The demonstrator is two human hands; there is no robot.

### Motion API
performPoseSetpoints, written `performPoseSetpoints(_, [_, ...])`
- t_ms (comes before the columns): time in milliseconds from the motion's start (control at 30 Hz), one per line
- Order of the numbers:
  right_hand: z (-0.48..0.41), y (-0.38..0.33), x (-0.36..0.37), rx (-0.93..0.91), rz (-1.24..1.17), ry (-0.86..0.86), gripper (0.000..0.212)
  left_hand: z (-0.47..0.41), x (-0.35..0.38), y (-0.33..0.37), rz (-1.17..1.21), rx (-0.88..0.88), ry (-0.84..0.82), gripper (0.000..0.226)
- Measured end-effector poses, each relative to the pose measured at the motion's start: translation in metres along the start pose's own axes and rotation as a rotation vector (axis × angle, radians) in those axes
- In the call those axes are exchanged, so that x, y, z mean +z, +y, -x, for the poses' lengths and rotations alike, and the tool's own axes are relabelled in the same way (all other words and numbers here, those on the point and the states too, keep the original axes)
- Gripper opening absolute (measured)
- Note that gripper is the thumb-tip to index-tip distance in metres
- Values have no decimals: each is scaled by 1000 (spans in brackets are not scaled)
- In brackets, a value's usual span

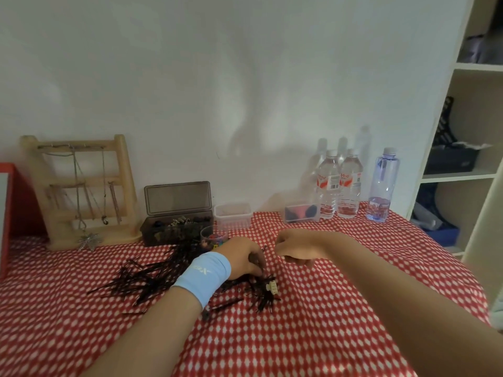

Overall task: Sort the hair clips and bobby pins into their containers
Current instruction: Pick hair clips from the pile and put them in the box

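Left hand (242, 258) nearer, apparently gripping bobby pins (152, 280) directly beneath; right hand (295, 247) curled alongside, contents cannot be told.

A light blue, white-lettered wristband (202, 276) sits behind the left grip (245, 257).

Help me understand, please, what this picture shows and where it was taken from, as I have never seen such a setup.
No machine here: a person sorts by hand, and the single picture comes from a camera on their head, looking down. On the red-and-white cloth lies a pile of dark bobby pins with a cream claw clip. Behind stand a dark box, lid up, a clear tub and a round cup. The left hand, in a blue wristband, seems to grip some pins. The right hand is curled beside it; whether it holds anything I cannot tell.
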State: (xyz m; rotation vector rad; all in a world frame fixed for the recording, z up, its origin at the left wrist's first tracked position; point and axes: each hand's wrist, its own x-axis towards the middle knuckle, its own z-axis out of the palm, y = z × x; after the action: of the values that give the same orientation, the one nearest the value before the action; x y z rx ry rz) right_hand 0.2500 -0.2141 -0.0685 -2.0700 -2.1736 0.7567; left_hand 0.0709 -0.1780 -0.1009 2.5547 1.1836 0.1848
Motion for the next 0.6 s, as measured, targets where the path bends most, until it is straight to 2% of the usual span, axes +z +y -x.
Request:
performPoseSetpoints(67, [0, 1, 0, -53, 16, 41, 10, 2, -3, -3, 40, -8, 59, 23])
performPoseSetpoints(200, [6, -9, 5, -109, -6, -3, 26, 11, -10, -9, 82, -32, 133, 20])
performPoseSetpoints(267, [6, -13, 9, -96, 131, -41, 29, 15, -12, -12, 89, -40, 148, 21])
performPoseSetpoints(367, [6, -17, 16, -32, 248, -117, 51, 20, -14, -16, 108, -47, 154, 25])
performPoseSetpoints(433, [5, -20, 18, -30, 320, -120, 58, 22, -16, -18, 117, -31, 155, 29])
performPoseSetpoints(600, [-4, -34, 7, -76, 223, -36, 48, 23, -29, -25, 75, -26, 153, 23])
